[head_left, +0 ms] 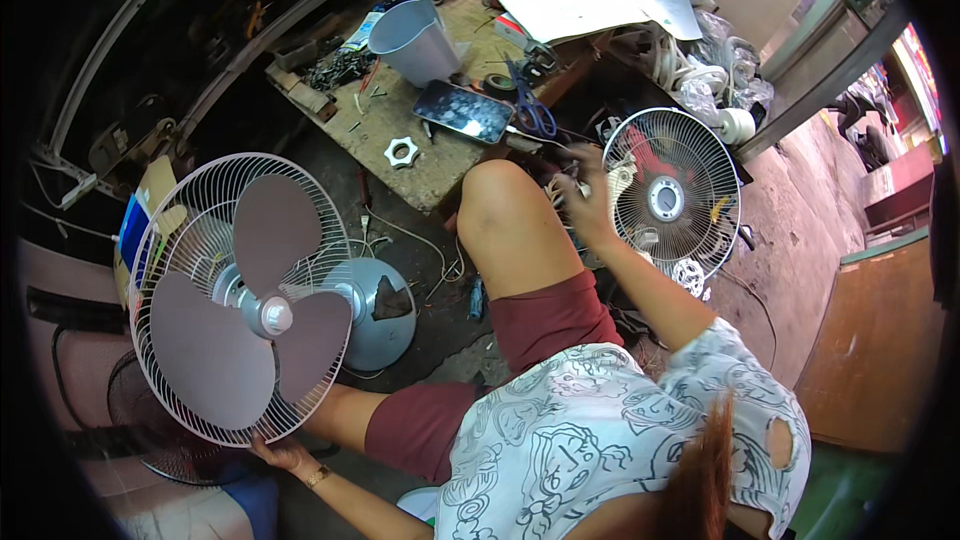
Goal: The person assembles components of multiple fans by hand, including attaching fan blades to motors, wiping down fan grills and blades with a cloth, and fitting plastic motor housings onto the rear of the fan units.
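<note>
the left hand (285,454) pinches the grey-bladed fan (270,317) by its lower rim, left of the worktop (435,172). the right hand (592,198) blurs near a second fan (665,200); its fingers' state cannot be told.

Grey three-blade fan (272,316), front uncovered, at far left
</note>
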Motion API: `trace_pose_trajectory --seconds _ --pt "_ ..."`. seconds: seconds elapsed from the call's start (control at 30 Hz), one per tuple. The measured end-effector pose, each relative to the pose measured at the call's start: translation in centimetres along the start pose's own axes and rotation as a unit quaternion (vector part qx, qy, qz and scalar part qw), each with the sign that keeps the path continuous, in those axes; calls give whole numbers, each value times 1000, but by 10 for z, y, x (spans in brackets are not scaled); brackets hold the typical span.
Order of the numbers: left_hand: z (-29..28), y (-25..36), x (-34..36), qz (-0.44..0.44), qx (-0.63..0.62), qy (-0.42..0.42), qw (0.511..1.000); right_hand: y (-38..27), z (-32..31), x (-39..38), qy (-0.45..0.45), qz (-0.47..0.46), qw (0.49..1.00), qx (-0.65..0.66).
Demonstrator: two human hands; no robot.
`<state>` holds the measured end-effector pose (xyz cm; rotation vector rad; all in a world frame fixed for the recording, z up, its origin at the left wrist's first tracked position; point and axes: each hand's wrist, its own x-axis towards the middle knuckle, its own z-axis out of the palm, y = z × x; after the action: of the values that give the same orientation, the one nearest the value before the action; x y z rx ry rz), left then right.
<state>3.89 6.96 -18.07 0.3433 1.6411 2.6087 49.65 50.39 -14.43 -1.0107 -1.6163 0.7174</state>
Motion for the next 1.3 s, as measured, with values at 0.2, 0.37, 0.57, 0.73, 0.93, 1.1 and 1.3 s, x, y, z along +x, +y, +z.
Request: trace_pose_trajectory --seconds 0.2,0.37,0.57,0.73,0.93,1.1,1.3 --pt "79 48 -65 434 306 133 837 160 -215 -116 208 132 761 -601" --pt "184 55 -123 492 282 -2 824 229 -317 -170 351 533 702 -317" --pt "379 -7 -260 -132 18 -438 889 243 -315 -201 371 523 764 67" --pt "435 -147 -363 -600 166 -427 655 191 -327 -187 315 562 750 146" --pt "455 -187 -412 -580 221 -531 577 171 -345 -193 338 443 830 -4" --pt "463 -206 -429 -525 93 -533 657 171 -373 -218 373 265 884 -92" --pt "470 -198 -403 -480 26 -569 667 130 -395 -167 418 217 882 28"
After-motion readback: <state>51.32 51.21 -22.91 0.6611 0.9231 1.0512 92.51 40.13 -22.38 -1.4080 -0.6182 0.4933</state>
